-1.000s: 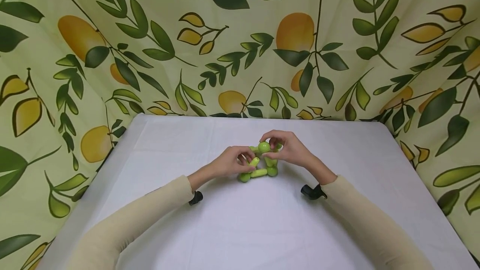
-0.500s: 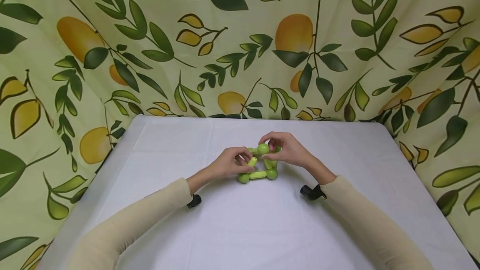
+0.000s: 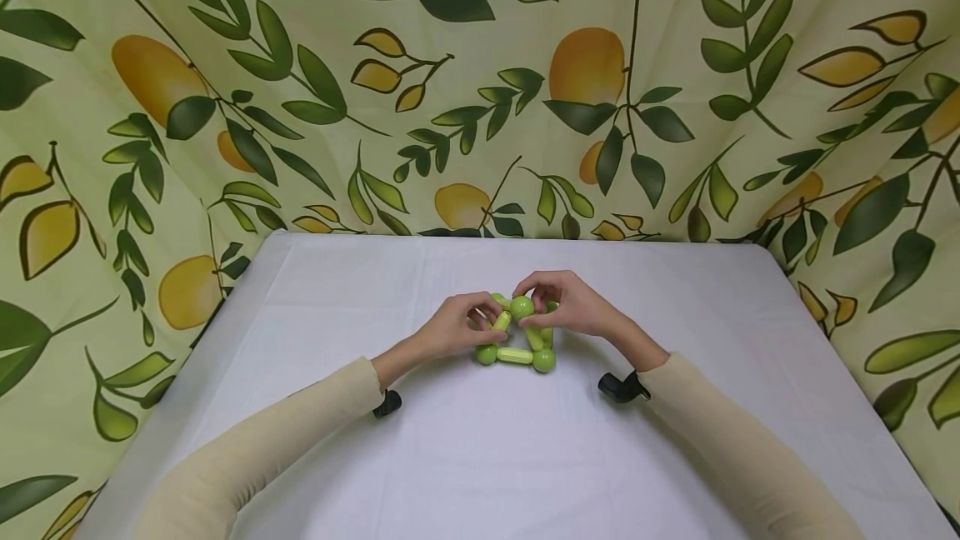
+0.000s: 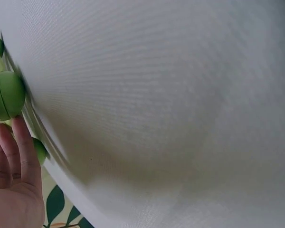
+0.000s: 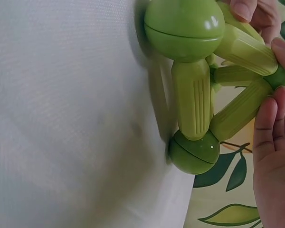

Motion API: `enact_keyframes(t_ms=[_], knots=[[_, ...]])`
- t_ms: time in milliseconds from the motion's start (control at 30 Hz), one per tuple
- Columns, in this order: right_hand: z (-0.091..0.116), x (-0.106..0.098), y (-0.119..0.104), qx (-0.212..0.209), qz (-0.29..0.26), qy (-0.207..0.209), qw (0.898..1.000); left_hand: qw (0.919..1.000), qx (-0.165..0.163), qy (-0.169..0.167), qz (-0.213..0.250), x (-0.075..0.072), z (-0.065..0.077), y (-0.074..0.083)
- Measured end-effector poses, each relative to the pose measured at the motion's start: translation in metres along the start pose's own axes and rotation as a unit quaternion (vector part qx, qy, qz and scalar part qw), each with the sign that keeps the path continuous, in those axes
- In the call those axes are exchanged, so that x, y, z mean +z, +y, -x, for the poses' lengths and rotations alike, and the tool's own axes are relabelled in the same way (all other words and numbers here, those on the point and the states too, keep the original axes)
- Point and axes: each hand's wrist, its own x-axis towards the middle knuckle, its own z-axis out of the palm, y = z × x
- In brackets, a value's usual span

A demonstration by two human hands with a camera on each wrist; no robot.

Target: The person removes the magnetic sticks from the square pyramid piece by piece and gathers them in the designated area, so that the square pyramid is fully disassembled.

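Currently, left hand (image 3: 456, 327): pinching yellow-green rod (image 3: 503, 321)
Right hand (image 3: 573, 303): gripping upper green ball (image 3: 522, 307)
Lower balls (image 3: 543, 360): on white cloth (image 3: 480, 457)

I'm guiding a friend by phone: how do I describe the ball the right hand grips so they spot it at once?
On the white-covered table, find the green frame of balls and rods. The ball is in the grip of the right hand. Unlike the two balls at the frame's near edge, it is raised off the table.
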Motion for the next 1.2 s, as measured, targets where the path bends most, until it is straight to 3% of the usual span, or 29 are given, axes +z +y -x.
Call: enact_keyframes(t_ms=[600, 867, 1200], knots=[[-0.001, 0.003, 0.000, -0.003, -0.008, -0.011, 1.000, 0.9997, 0.025, -0.008, -0.002, 0.001, 0.000, 0.001], [-0.002, 0.006, -0.003, -0.005, 0.010, -0.007, 1.000, 0.9997, 0.011, 0.006, 0.022, -0.004, -0.001, 0.000], [0.002, 0.006, -0.039, -0.007, -0.001, 0.004, 1.000, 0.9990, 0.019, -0.005, 0.041, -0.006, -0.005, -0.005]])
